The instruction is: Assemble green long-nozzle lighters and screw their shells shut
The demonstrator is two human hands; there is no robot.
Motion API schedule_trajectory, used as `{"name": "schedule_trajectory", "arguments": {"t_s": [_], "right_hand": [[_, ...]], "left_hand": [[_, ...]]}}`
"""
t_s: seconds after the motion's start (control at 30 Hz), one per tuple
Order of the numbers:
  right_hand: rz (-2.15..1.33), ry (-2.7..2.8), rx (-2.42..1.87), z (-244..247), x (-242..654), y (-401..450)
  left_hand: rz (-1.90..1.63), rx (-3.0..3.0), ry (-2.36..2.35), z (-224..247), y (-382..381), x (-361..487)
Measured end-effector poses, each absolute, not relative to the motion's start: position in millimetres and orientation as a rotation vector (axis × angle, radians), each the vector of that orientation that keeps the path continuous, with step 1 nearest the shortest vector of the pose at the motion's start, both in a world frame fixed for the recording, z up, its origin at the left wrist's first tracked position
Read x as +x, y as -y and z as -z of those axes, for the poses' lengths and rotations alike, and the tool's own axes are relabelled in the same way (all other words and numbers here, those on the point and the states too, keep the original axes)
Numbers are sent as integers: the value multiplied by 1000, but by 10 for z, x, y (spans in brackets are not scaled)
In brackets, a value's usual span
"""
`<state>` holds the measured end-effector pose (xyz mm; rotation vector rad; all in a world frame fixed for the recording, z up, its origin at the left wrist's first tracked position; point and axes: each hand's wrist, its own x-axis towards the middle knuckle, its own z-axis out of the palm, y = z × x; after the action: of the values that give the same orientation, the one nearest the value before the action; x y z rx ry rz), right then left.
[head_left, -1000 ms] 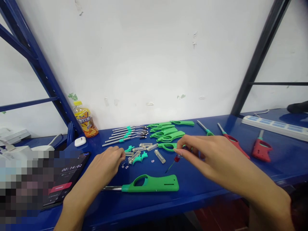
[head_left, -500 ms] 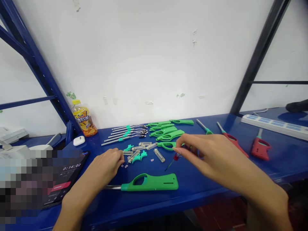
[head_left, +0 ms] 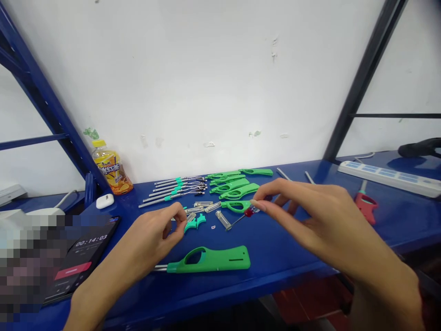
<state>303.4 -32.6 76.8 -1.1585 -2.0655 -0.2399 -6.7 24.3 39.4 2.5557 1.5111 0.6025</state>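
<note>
My right hand (head_left: 306,211) pinches a small screwdriver (head_left: 248,212) with a red and clear handle. Its thin shaft points down and left, the tip close to a clear fuel cartridge (head_left: 223,220). My left hand (head_left: 161,230) has its fingertips closed together beside teal trigger pieces (head_left: 190,225) and several more clear cartridges (head_left: 204,204); whatever is between those fingers is hidden. In front of both hands lies a green lighter (head_left: 220,259) with a metal nozzle, partly behind my left wrist. A tiny pale piece (head_left: 213,227) rests on the blue table near the cartridges.
Green handle shells (head_left: 234,185) lie at the back, left of two metal rods. Metal nozzles with wires (head_left: 168,189) form a row beside them. A phone (head_left: 82,257), earphone case (head_left: 104,201) and drink bottle (head_left: 112,168) are left; a red lighter (head_left: 365,207) and power strip (head_left: 389,178) right.
My right hand has swung the screwdriver flatter, its tip now by a clear cartridge. My left hand has moved slightly right and up, over the small pieces. The view has shifted a little.
</note>
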Motion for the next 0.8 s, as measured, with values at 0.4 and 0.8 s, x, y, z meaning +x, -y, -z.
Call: {"name": "schedule_trajectory", "arguments": {"t_s": [0.4,0.8], "right_hand": [[506,1900,-1023,-842,2980,555],[532,1881,-1058,-829,2958,588]], "left_hand": [[-1320,1984,-1257,-415,1,366],[-1164,1607,-1074,-390,-75,417]]}}
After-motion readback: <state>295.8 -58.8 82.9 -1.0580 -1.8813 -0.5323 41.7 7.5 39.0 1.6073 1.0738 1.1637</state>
